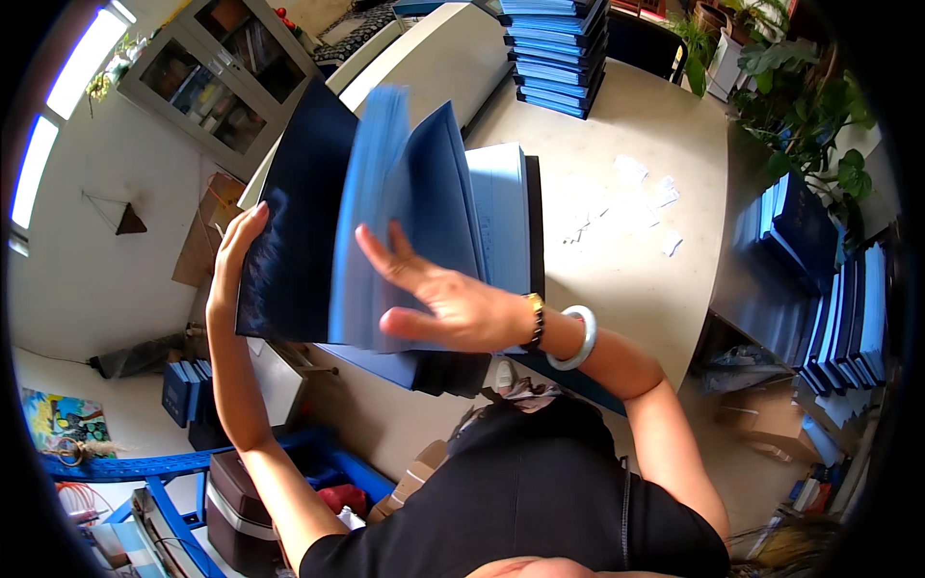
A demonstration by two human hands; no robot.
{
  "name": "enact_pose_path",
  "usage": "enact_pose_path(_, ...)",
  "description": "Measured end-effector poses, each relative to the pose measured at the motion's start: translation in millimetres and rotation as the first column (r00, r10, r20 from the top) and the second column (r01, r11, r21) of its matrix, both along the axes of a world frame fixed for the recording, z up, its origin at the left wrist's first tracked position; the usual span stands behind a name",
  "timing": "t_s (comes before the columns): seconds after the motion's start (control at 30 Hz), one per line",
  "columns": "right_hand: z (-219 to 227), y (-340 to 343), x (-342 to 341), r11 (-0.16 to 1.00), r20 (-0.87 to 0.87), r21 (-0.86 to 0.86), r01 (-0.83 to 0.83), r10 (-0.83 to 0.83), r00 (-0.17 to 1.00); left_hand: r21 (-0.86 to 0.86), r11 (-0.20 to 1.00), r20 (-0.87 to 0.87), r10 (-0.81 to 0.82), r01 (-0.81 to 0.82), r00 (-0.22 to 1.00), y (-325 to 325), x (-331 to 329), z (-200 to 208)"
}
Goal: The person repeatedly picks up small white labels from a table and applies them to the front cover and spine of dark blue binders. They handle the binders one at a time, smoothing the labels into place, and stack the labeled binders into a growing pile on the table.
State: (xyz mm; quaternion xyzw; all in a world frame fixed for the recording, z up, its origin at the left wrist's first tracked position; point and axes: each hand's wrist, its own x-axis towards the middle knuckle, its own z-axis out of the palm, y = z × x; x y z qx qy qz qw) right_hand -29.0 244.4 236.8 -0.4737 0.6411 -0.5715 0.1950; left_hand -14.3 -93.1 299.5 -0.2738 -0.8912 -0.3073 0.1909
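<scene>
At the middle of the head view, an open book with a dark blue cover (299,222) is held upright above a pale desk (617,250), its blue-edged pages (385,212) fanned and blurred. The cover's outer edge is clasped by the left hand (231,260), its grip closed on the book, while the right hand (443,299), wearing a pale bangle (578,339), is laid flat on the pages with fingers spread apart. A stack of blue books (557,53) is seen at the desk's far end, scraps of white paper (626,197) lie near the middle, and more blue books (819,279) are shelved at the right.
</scene>
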Motion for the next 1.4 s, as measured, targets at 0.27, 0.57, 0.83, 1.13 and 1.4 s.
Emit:
enact_pose_path(0.27,4.9,-86.6,34.0,0.953,-0.345,0.298,-0.054,0.16,0.925,0.707,0.329,0.706,-0.276,-0.626,0.652,10.0,2.8,9.4)
enact_pose_path(0.57,5.7,-130.5,50.9,0.939,-0.358,0.339,-0.063,0.191,0.914,0.147,0.935,0.711,0.128,-0.324,0.691,-54.4,-0.2,24.9)
enact_pose_path(0.83,6.1,-154.0,41.4,0.896,-0.312,0.429,-0.112,0.264,0.913,0.003,0.899,0.673,0.322,-0.438,0.665,-30.5,-27.4,11.9)
enact_pose_path(1.13,-19.9,-172.3,51.7,0.924,-0.339,0.377,-0.068,0.206,0.918,0.0,0.909,0.59,0.337,-0.417,0.734,-35.1,-22.8,-7.2)
enact_pose_path(1.4,-21.8,-170.1,52.7,0.944,-0.357,0.328,-0.038,0.161,0.92,0.035,0.904,0.645,0.305,-0.425,0.701,-37.2,-24.3,-7.5)
